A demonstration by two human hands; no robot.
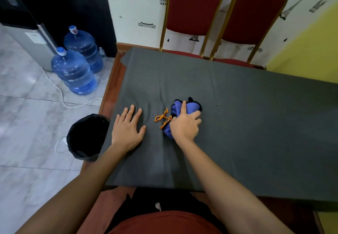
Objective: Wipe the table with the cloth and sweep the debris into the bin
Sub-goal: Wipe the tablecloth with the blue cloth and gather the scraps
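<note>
My right hand (185,124) is shut on a bunched blue cloth (190,106) with a black edge, pressed onto the grey table cover (247,124). Just left of the cloth lie several orange strips of debris (161,118), touching the cloth's left side. My left hand (128,127) rests flat on the cover with its fingers spread, a short way left of the debris and holding nothing. A black bin (86,136) lined with a dark bag stands on the floor beside the table's left edge, below my left hand.
Two red chairs (193,7) with gold frames stand at the table's far side. Two blue water jugs (75,71) and a water dispenser (27,38) sit on the tiled floor to the left, with a white cable (60,91) trailing near the bin.
</note>
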